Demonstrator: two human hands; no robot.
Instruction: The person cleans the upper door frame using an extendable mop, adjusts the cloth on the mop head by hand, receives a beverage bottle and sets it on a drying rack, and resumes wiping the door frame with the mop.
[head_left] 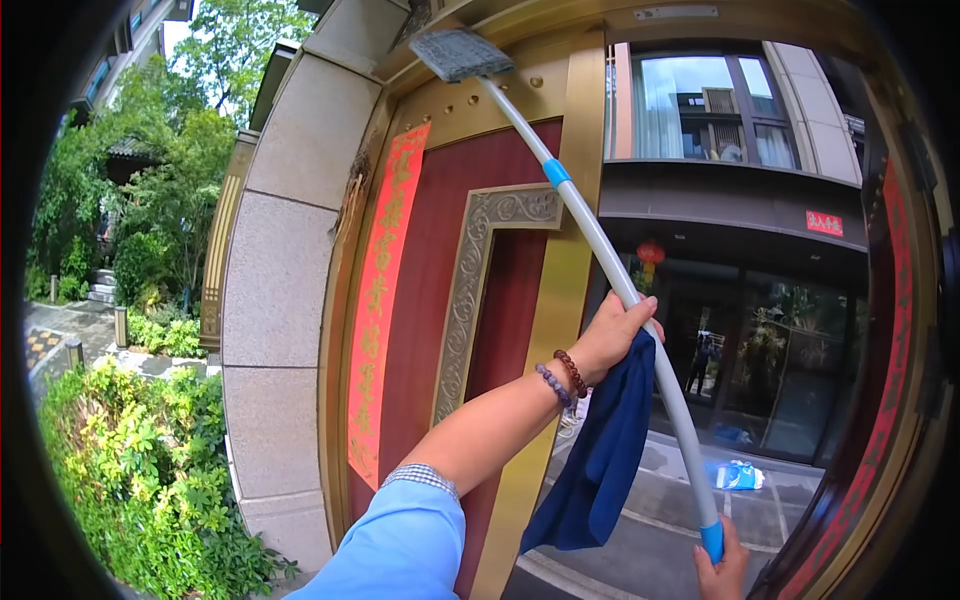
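Note:
A long-handled flat mop (600,245) slants across the view, its pole pale grey with blue collars. Its grey pad (462,54) is up at the gold frame above the door, near the top edge; whether it presses on the surface I cannot tell. My left hand (618,335) is wrapped round the middle of the pole. From that same hand a navy blue cloth (595,460) hangs down. Low on the pole, at the blue end collar, my right hand (722,565) is closed round it, partly cut off by the lower edge.
The dark red door (425,270) carries a red paper banner (385,300) and a carved metal panel (510,208). A stone pillar (275,280) and green shrubs (130,470) stand left. Through the opening, a blue and white packet (738,475) lies near dark glass doors (770,350).

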